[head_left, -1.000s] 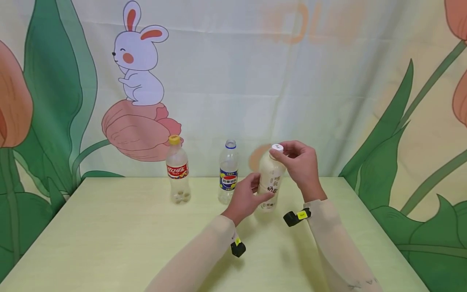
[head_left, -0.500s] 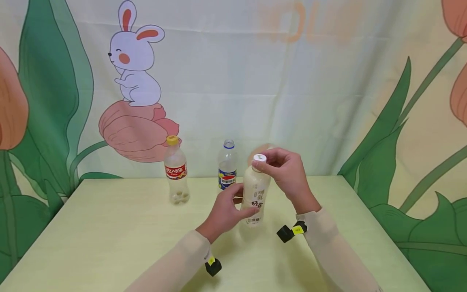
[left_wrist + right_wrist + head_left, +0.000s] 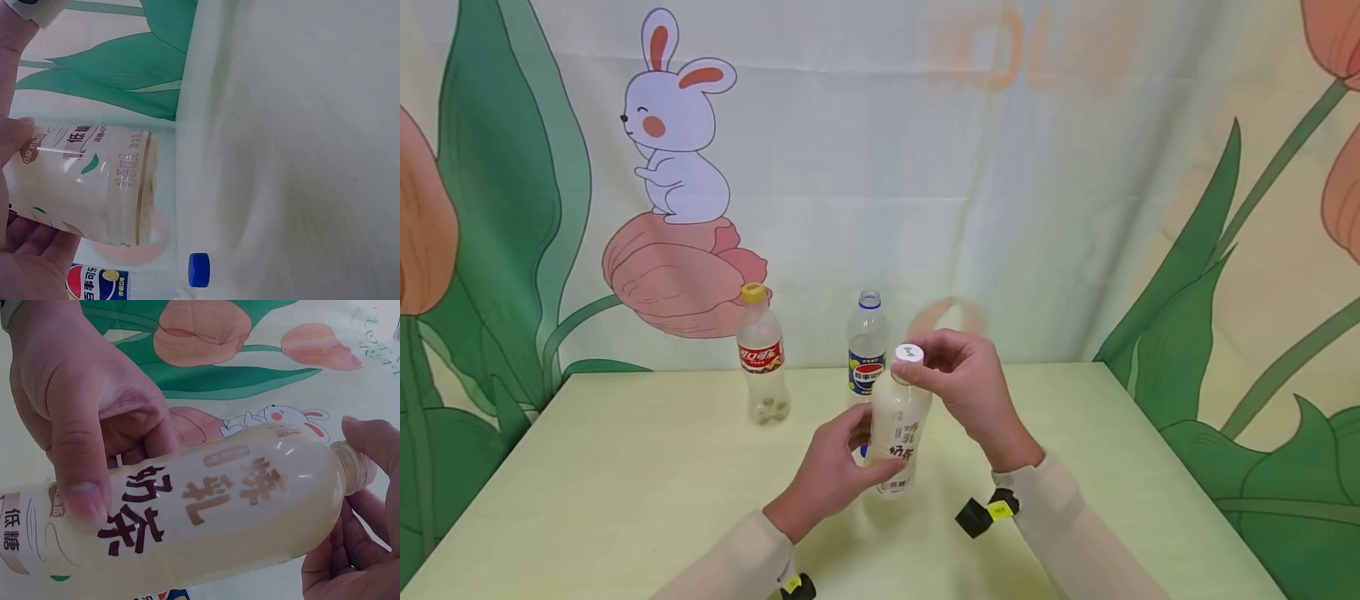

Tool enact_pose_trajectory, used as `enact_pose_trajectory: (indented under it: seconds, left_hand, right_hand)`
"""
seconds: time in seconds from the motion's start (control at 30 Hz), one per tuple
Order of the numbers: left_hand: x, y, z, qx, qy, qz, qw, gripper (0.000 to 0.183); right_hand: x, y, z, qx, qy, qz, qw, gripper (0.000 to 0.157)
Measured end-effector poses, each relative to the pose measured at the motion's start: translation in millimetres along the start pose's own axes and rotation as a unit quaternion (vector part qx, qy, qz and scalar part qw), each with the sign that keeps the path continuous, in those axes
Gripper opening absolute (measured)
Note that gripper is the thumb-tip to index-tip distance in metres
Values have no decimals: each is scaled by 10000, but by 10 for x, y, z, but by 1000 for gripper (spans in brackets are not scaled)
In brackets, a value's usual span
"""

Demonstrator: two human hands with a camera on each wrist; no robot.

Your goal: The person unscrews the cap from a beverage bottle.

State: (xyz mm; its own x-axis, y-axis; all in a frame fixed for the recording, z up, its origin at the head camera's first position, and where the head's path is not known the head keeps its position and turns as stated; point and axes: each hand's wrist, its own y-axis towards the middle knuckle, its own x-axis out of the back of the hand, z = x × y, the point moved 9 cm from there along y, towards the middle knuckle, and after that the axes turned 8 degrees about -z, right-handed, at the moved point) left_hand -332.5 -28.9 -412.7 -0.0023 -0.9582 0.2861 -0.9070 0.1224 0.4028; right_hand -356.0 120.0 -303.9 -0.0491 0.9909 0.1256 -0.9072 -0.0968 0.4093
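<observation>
A pale milk-tea bottle (image 3: 901, 417) with brown lettering stands nearly upright between my hands, leaning a little. My left hand (image 3: 830, 468) grips its lower body, thumb in front and fingers behind. At the top, my right hand (image 3: 967, 383) pinches the white cap (image 3: 910, 353) between thumb and fingers. In the left wrist view the bottle's base hangs clear of the tabletop. The right wrist view shows the left thumb (image 3: 87, 494) pressed along the label. A blue cap (image 3: 199, 270) lies on the table, mostly hidden behind the bottle in the head view.
Behind the milk-tea bottle stands an uncapped clear bottle (image 3: 868, 333) with a blue Pepsi label. Further left is a clear bottle (image 3: 763, 367) with a red label and yellow cap. A printed cloth (image 3: 850, 167) hangs behind the pale table (image 3: 625, 500).
Both hands have carried the milk-tea bottle left and nearer to me, away from its place right of the Pepsi bottle. Their holds on body and cap look the same.
</observation>
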Motion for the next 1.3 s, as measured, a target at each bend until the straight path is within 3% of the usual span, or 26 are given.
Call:
enact_pose_trajectory:
  seconds: [0.4, 0.6, 0.87, 1.3]
  left_hand:
    - [155, -226, -14, -533, -179, -36, 9984, 66]
    - [165, -267, 0, -508, -329, -10, 9982, 67]
    - [175, -279, 16, -410, -162, 30, 9990, 67]
    - [167, -304, -60, -546, -167, 163, 9982, 61]
  right_hand:
    - [-175, -173, 123, 428, -48, 193, 9989, 20]
    - [-211, -205, 138, 475, -33, 252, 9986, 19]
    - [-239, -230, 173, 500, -16, 315, 9982, 19]
    - [-254, -240, 217, 675, 71, 434, 9968, 18]
